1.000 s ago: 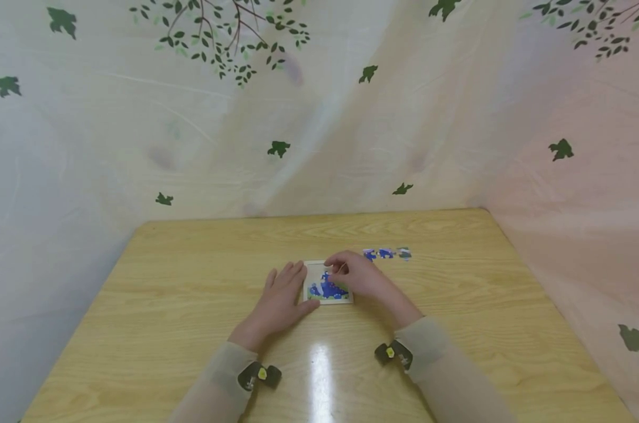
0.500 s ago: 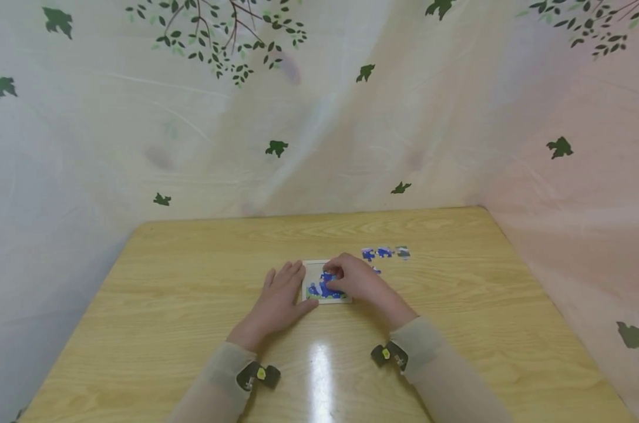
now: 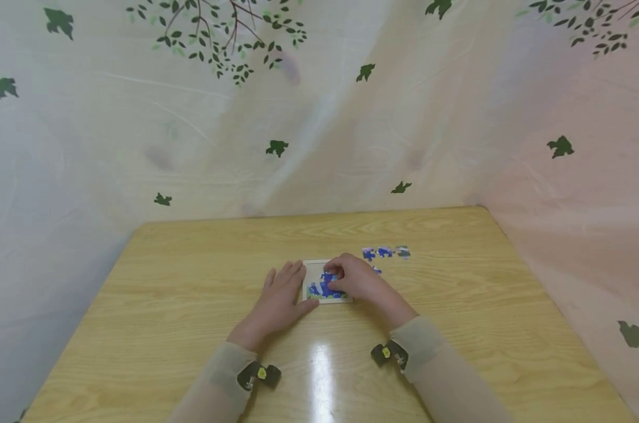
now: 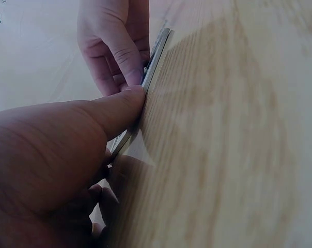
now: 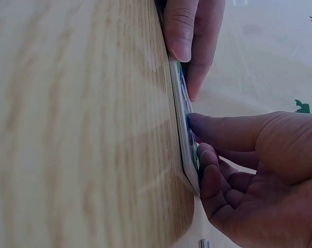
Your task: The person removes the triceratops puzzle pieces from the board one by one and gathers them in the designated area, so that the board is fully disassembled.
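A small jigsaw puzzle in a pale frame (image 3: 313,268) lies flat on the wooden table. Blue and green pieces fill its lower part, while the upper left shows bare backing. My left hand (image 3: 281,296) lies spread along the frame's left side, its thumb (image 4: 122,106) at the near edge. Over the right half, my right hand (image 3: 360,278) has curled fingers and pinches a blue puzzle piece (image 3: 330,279) down at the picture, mostly hidden by the fingers. In the right wrist view its thumb (image 5: 218,129) touches the puzzle's face.
Beyond the right hand lie several loose jigsaw pieces: a blue one (image 3: 369,254), another blue one (image 3: 385,252), a greyish one (image 3: 403,252), and one partly hidden behind the hand (image 3: 377,270). A pale curtain (image 3: 319,117) with leaf prints hangs behind the table (image 3: 192,264).
My right hand has shifted slightly and lowered its thumb onto the puzzle, uncovering part of a loose piece behind it. The left hand stays against the frame.
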{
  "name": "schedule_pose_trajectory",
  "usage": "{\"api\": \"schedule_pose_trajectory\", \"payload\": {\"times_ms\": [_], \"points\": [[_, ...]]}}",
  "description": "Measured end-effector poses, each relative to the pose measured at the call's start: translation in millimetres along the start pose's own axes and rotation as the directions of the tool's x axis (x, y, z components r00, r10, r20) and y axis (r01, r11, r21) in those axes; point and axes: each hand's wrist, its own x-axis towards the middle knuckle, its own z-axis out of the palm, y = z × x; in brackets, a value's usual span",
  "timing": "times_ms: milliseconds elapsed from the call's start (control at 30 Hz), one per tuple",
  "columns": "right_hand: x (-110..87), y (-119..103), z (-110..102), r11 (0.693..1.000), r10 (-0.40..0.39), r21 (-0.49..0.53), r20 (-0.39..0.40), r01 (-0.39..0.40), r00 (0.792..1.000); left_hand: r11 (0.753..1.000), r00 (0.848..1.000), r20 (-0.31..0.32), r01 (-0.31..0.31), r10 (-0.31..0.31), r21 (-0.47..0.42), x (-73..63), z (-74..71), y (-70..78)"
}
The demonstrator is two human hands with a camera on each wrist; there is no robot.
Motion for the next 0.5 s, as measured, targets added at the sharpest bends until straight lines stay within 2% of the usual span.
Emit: {"api": "schedule_pose_trajectory", "payload": {"times_ms": [67, 500], "points": [[0.0, 0.1, -0.2, 1.0, -0.006, -0.003, 0.0, 0.006, 1.0, 1.0, 1.0, 0.003, 0.0, 0.0, 0.012, -1.4, -3.2, 3.8], [1.0, 2.8, -0.4, 0.999, -0.046, 0.017, -0.008, 0.046, 0.999, 0.999, 1.0, 0.02, 0.019, -0.019, 0.033, -0.5, -4.0, 4.8]]}}
